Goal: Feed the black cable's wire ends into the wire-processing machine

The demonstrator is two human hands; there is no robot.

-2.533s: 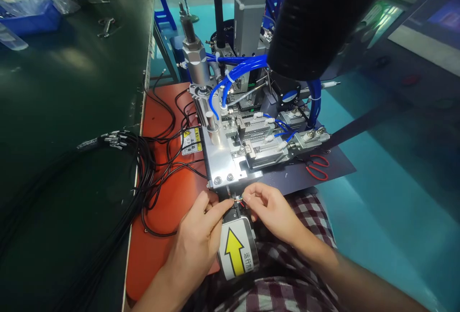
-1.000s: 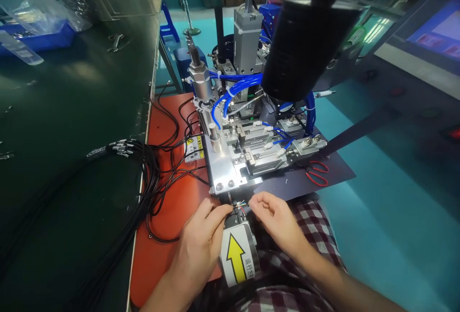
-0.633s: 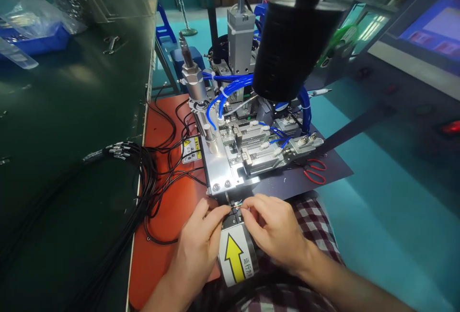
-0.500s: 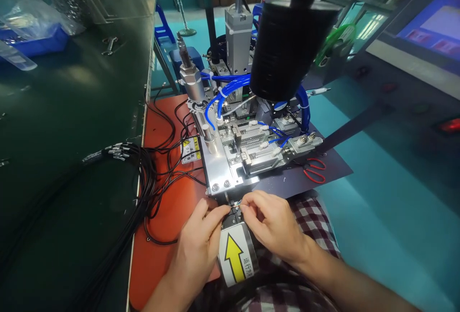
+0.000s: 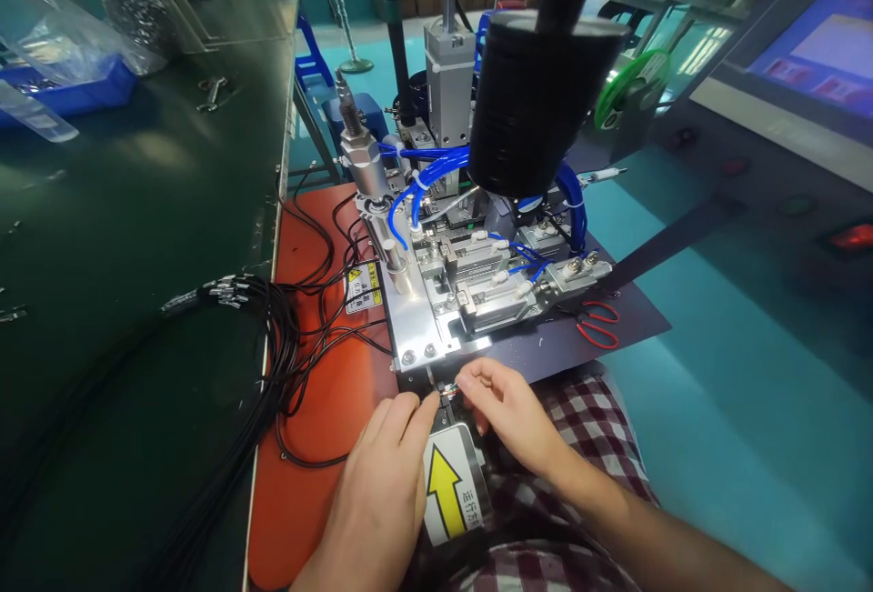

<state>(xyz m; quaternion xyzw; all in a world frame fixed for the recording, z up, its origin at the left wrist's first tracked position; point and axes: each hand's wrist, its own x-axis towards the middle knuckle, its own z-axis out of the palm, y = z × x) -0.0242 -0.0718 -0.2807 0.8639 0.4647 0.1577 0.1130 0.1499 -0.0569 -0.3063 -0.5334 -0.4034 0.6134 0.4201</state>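
Observation:
At the front of the metal machine (image 5: 416,328), my two hands meet over a small cable end with thin coloured wires (image 5: 450,389). My left hand (image 5: 386,465) is closed, thumb and forefinger pinching it from the left. From the right, my right hand (image 5: 508,415) pinches the fine wires between thumb and forefinger. The fingers hide most of the piece. Just below the fingertips is a dark fixture (image 5: 446,415), and nearer me a white label with a yellow arrow (image 5: 446,487).
A bundle of black cables (image 5: 276,337) runs over the dark green table (image 5: 156,210) and the orange-red board (image 5: 327,519) on my left. Red-handled pliers (image 5: 598,326) lie right of the machine. A black funnel-like duct (image 5: 542,105) hangs overhead; a screen panel (image 5: 818,65) stands at right.
My left hand has turned, its back now more upward, and shifted slightly right. My right hand's fingers have tilted up a little at the wires. The view has shifted slightly.

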